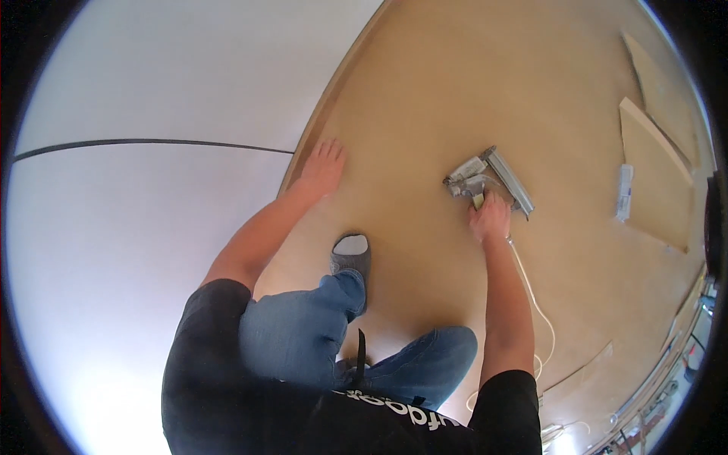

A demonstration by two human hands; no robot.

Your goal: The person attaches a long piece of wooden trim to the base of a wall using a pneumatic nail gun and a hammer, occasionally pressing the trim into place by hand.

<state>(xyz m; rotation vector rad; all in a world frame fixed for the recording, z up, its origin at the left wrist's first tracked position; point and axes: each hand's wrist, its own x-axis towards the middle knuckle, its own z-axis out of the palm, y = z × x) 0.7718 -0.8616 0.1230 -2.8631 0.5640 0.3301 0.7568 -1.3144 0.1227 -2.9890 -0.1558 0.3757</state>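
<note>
- Nail gun (507,180) is seen lying on the brown board (409,91), right of the middle, its long magazine slanted along the tool's right side.
- Its handle is held by the right hand (493,218); fingers look curled around it, but trigger contact cannot be told.
- Pale hose (553,334) is trailed from below the right wrist toward the near right.
- Left hand (324,167) is laid palm down, fingers slightly spread, nothing pinched; it is set on or just beside the wooden strip (331,87), exact contact not clear.
- Strip is run along the border between brown board and white panel (159,83) on the left; panel is crossed by a dark seam (152,142).
- Weight seems to be shared between the left hand and the legs; bent knees and one grey shoe (350,263) are seen near.
- For good handling: handle should be gripped fully before lifting, with fingers kept off the trigger.
- Nose should be kept turned away from the left hand and the shoe.
- Hose should be left slack and clear of the knee.
- Left palm is best kept flat for steady support.
- Far right: loose boards (656,178) and a whitish packet (624,192) are left lying, well apart from the hands.
</note>
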